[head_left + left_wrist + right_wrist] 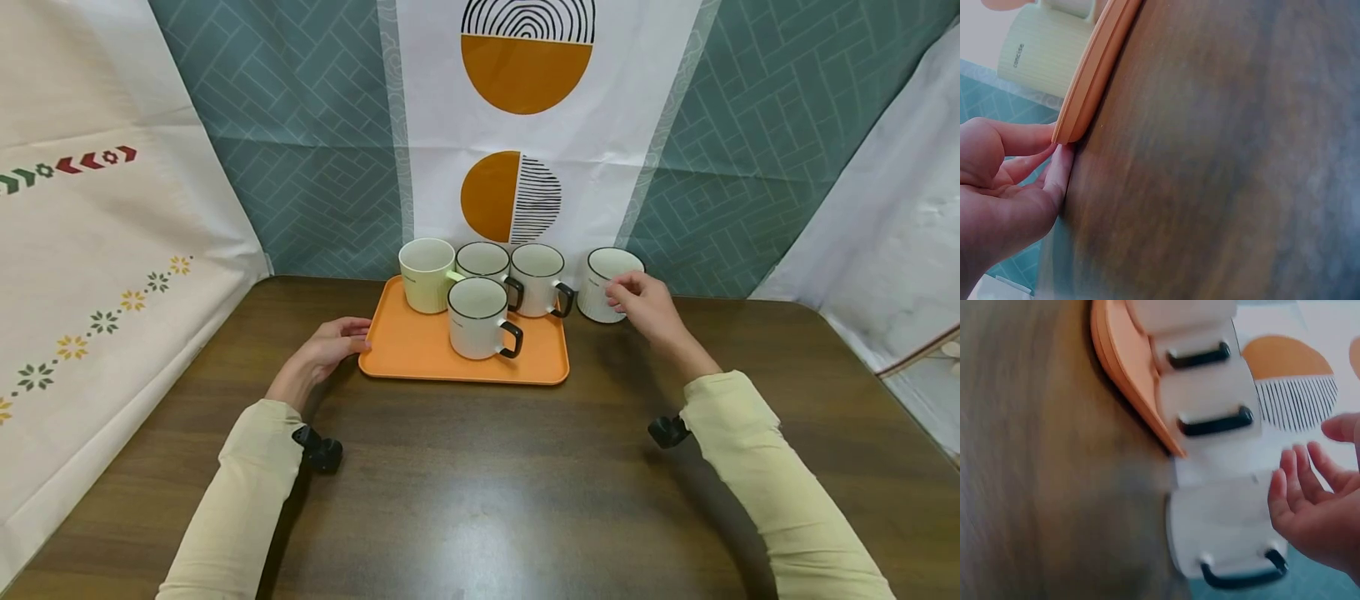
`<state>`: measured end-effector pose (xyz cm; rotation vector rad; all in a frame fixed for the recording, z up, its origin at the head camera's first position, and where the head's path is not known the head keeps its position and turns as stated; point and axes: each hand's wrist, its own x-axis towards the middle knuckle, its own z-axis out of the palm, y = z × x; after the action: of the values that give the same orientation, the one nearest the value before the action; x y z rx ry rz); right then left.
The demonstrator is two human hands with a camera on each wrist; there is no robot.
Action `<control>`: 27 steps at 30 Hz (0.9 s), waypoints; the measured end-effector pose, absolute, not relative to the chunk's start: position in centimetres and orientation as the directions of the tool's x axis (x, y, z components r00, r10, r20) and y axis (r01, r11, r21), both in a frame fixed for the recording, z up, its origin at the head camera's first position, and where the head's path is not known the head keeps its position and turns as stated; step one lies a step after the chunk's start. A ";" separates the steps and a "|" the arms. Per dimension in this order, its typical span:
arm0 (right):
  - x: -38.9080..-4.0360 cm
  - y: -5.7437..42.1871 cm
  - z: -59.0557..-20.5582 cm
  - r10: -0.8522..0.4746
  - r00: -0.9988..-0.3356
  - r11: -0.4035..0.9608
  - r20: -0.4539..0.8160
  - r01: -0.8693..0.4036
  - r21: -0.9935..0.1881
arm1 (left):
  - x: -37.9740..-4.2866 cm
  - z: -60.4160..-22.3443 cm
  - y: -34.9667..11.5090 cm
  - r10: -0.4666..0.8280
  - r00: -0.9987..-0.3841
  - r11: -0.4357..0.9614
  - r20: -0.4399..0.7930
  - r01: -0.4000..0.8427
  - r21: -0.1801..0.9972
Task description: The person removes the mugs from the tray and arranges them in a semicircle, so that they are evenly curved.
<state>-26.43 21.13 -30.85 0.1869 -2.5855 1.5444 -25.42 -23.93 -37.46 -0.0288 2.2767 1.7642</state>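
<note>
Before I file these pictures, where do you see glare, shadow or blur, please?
Head view: whitish glare on the brown wooden table, shadow beside the pale yellow right sleeve; left wrist view: table grain smeared; right wrist view: white, black-handled mugs look soft.

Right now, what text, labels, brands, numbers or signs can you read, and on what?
"concise": on the side of the pale green mug, legible in the left wrist view.
Front white mug on the orange tray: small dark marking, too small to read.
No other readable text, numbers or signs in any view.
</note>
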 end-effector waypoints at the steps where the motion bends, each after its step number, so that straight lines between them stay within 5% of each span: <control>1: -26.4 20.7 -31.0 -0.074 -0.986 0.460 0.147 -0.164 -0.873 | -25.4 -37.5 -23.9 0.144 -0.966 0.262 -0.216 -0.173 0.949; 17: -26.0 13.8 -34.1 -0.310 -0.951 0.321 -0.013 -0.092 -0.943 | -25.7 -37.4 -24.0 0.134 -0.961 0.282 -0.241 -0.196 0.939; 27: -26.1 11.5 -35.2 -0.372 -0.927 0.257 0.048 -0.152 -0.954 | -25.7 -37.4 -24.1 0.136 -0.962 0.274 -0.237 -0.194 0.942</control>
<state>-26.09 11.45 -35.18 0.5565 -2.6321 1.9612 -25.72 -24.11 -37.44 -0.0529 2.2758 1.7426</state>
